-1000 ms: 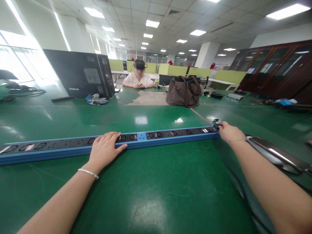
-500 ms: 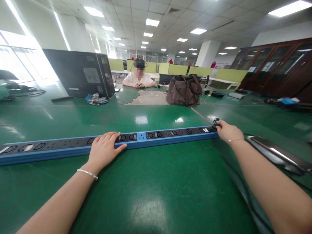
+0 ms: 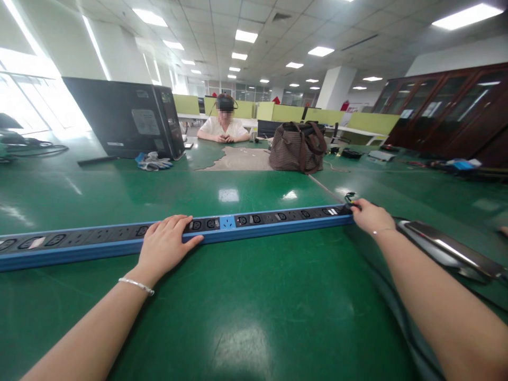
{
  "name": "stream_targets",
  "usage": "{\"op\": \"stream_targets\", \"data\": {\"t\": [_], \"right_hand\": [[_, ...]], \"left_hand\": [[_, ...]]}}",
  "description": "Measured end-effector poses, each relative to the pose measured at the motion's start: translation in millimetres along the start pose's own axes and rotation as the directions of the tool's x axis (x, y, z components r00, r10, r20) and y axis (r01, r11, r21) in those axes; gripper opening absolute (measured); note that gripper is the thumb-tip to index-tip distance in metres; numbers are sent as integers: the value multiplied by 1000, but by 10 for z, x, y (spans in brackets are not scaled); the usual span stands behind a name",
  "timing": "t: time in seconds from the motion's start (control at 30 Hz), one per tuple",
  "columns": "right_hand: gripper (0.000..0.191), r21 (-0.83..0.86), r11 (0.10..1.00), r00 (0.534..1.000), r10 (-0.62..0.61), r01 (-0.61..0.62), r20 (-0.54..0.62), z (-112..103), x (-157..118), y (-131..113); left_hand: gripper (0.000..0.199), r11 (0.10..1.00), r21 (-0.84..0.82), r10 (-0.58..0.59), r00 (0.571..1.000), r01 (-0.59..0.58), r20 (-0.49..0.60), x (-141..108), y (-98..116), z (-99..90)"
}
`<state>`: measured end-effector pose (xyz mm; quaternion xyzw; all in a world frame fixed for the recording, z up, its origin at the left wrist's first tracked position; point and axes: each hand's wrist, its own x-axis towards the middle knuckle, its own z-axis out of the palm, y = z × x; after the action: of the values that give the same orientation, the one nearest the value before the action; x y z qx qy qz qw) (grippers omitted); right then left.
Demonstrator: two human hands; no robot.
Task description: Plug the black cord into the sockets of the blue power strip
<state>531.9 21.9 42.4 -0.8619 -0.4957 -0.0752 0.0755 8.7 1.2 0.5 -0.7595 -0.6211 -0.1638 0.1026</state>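
A long blue power strip [image 3: 254, 233] with a black socket face lies across the green table [image 3: 254, 296]. My left hand [image 3: 166, 241] rests over its left-middle part, fingers across the top and thumb along the front edge, gripping it. At the strip's right end, my right hand [image 3: 371, 216] has its fingers closed around something small and dark, with a bit of black cable [image 3: 350, 197] sticking up beside the fingertips. What exactly lies between those fingers is too small to tell.
A dark, shiny elongated object [image 3: 448, 248] lies right of my right forearm. Farther back stand a black computer case [image 3: 123, 119], gloves [image 3: 154, 161] and a brown bag [image 3: 297, 148]. A person [image 3: 224, 127] sits across the table, hands together.
The strip and both hands appear slightly farther left in the view, along with the background. The cable bit by my right fingertips has changed shape a little. Both hands keep their hold.
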Motion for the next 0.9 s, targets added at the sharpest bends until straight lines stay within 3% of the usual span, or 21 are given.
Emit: {"op": "stream_targets", "data": {"t": [0.3,0.5,0.83,0.9], "right_hand": [[50,32,995,995,91,-89,-42,73,-124,-84],[48,57,996,993,71,-66,-97,95,-95,-37],[50,105,990,993,98,-90,-64,78,-95,-50],[52,84,995,998,50,-46,-50,101,-71,-20]], "left_hand": [[58,1000,27,5,1000,-5,1,1,10,-10],[59,1000,10,-7,1000,7,17,3,11,-13],[58,1000,30,4,1000,-4,-1,-5,10,-14],[58,999,34,6,1000,-6,1,-5,8,-14]]}}
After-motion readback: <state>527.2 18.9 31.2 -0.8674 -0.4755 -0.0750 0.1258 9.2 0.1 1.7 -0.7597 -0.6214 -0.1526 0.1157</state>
